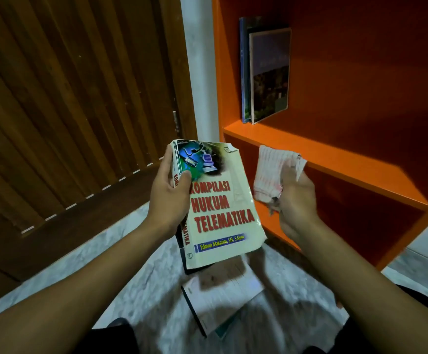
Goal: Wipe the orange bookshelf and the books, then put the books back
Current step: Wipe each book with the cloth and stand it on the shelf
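Observation:
My left hand grips a thick cream paperback by its spine, front cover with red lettering facing me. Just right of it, my right hand is closed on a crumpled white cloth with pink stripes, a small gap away from the book's edge. The orange bookshelf stands open on the right. Two or three books stand upright at the left end of its upper shelf board. Below the held book, several books lie on the floor, blurred.
A dark slatted wooden door fills the left side, with a white wall strip between it and the shelf. The floor is pale marbled tile. My knees in dark fabric show at the bottom edge.

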A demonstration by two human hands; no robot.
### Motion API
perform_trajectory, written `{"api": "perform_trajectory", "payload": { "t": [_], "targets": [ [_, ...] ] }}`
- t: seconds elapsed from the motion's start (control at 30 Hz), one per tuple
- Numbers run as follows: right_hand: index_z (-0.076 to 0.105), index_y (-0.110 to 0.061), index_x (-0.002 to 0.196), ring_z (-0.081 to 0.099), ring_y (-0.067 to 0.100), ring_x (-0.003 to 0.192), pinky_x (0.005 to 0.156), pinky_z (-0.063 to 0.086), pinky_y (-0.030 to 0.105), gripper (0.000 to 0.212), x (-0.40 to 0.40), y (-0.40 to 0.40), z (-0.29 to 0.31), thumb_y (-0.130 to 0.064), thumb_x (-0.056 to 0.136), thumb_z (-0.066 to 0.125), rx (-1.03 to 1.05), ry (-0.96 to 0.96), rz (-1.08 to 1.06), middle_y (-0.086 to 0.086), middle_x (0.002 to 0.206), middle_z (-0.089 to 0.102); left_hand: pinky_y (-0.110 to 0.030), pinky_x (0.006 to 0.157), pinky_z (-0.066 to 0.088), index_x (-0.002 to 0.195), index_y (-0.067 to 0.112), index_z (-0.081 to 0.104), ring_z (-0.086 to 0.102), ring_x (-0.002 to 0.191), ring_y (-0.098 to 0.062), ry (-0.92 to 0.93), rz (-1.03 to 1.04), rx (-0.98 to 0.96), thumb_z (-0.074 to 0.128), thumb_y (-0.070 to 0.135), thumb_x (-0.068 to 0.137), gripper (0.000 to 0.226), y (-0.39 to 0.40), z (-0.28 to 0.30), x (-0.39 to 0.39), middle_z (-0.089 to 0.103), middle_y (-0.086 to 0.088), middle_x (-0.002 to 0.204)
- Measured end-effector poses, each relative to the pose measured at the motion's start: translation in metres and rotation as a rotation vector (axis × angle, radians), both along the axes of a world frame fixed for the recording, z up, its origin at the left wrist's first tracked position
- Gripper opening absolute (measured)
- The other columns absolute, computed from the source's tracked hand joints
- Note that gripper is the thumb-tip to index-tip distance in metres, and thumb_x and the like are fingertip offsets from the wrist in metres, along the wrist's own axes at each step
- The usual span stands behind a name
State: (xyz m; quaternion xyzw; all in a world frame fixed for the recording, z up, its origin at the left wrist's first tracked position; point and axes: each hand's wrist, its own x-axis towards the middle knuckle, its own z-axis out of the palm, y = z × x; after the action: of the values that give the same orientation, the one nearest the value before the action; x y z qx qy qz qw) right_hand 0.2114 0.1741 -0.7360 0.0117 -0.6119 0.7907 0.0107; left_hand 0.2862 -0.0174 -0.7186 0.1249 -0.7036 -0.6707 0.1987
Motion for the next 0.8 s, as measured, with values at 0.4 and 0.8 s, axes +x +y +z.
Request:
{"api": "perform_trajectory", "payload": {
  "t": [0.4, 0.8],
  "targets": [
    [0.043, -0.042, 0.144, 0.032, 0.015, 0.147, 0.117, 0.032, 0.05, 0.051, 0.002, -0.015, -0.021, -0.063, 0.098, 0.032, 0.653, 0.533, 0.28, -0.01, 0.154, 0.041, -0.024, 0.046, 0.054, 0.143, 0.047, 0.036, 0.071, 0.06, -0.013, -0.043, -0.125, 0.062, 0.044, 0.016, 0.105, 0.05, 0.021, 0.005, 0.016, 0.074, -0.001, 0.089],
    [0.061, -0.031, 0.108, 0.06, -0.014, 0.089, 0.066, 0.044, 0.005, 0.02, 0.037, -0.011, -0.035, -0.037, 0.098, 0.045, 0.519, 0.49, 0.633, -0.032, 0.101, 0.066, -0.029, 0.053, 0.057, 0.149, 0.035, 0.039, 0.069, 0.07, -0.013, -0.015, 0.245, 0.386, 0.043, 0.019, 0.106, 0.046, -0.048, 0.003, -0.009, 0.071, -0.009, 0.105]
  ]
}}
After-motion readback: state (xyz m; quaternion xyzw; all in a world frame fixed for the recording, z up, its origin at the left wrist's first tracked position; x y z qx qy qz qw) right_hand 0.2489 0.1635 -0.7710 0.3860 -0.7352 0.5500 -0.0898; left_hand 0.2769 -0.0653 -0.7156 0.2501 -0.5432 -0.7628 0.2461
